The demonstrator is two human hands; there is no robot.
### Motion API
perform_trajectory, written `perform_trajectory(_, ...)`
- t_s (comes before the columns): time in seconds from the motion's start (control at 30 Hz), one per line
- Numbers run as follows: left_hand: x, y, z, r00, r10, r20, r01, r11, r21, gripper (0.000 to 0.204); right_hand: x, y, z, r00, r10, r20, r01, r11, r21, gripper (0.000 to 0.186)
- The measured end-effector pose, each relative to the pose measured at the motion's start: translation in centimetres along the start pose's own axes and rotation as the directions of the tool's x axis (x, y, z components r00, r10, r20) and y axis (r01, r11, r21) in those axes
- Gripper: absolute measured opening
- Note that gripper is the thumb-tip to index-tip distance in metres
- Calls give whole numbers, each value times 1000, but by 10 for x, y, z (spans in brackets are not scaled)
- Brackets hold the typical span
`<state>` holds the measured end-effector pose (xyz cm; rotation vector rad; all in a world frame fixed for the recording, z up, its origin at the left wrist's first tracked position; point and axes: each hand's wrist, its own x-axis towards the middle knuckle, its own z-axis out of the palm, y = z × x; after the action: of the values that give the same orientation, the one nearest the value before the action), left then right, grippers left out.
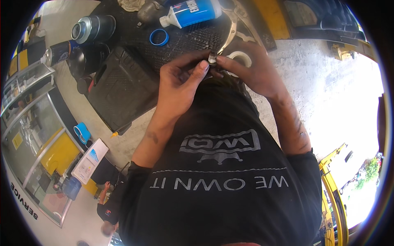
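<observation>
Above the front edge of the dark tray, both hands pinch a small silvery cylindrical part point(212, 58) with a dark upper end. My left hand point(178, 84) grips it from the left, thumb pressed against its side. From the right, my right hand point(256, 71) meets it with thumb and fingertips. Just behind the right fingers is a white ring point(245, 58), like a tape roll, partly covered by them. Metal locking pliers point(232, 24) lie beyond the right hand. Exactly what kind of part I hold is too small to tell.
On the black textured tray point(119, 82) lie a blue bottle point(195, 13), a blue ring point(159, 37) and a crumpled cloth point(131, 4). A metal canister point(93, 28) and a spray can point(57, 54) are at the left. Another person point(110, 207) is at lower left; yellow lift posts point(334, 197) stand right.
</observation>
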<state>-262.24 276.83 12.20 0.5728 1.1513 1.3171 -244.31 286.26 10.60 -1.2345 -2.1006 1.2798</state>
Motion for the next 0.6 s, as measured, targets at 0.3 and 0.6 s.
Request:
perform_trajectory(0.3,3,-9,4,996,50,-68,-46,997,66,36,4,-18,-2,986,100,134,-119,983,142,45)
perform_trajectory(0.6,3,1,2,996,42,-74,-35,995,92,32,2,0,-2,977,132,167,-169,958,230,53)
